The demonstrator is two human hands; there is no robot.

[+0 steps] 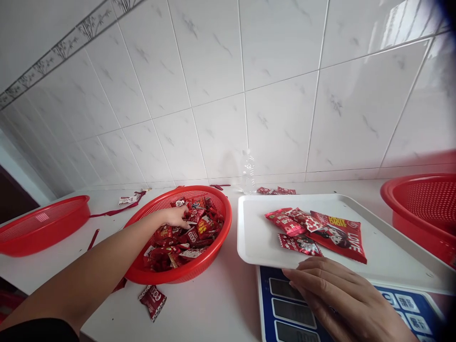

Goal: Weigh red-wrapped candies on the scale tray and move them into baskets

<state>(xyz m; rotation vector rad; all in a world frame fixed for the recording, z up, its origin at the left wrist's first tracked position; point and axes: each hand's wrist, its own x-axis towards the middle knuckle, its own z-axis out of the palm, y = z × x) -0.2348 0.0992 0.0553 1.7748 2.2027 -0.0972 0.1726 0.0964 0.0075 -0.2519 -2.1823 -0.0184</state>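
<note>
My left hand (pixel 176 217) reaches into a red perforated basket (pixel 225 221) heaped with small red snack packets (pixel 192 235). Its fingertips touch the packets, with thumb and forefinger apart. My right hand (pixel 342 294) stretches its fingers over a scale (pixel 265 304), by the near rim of a white tray (pixel 249 228). Its fingertips are close to a small dark-red packet (pixel 299 243) in the tray. Beside that lie a pink-red packet (pixel 285 222), a heart-patterned packet (pixel 302 218) and a larger red bag (pixel 342 237) printed with a cartoon figure.
A loose packet (pixel 153 302) lies before the basket. Other red baskets stand at the left (pixel 71 221) and right (pixel 409 194). Near the tiled wall are a clear plastic bottle (pixel 248 173), several packets (pixel 276 191) and a dark red ribbon (pixel 117 210).
</note>
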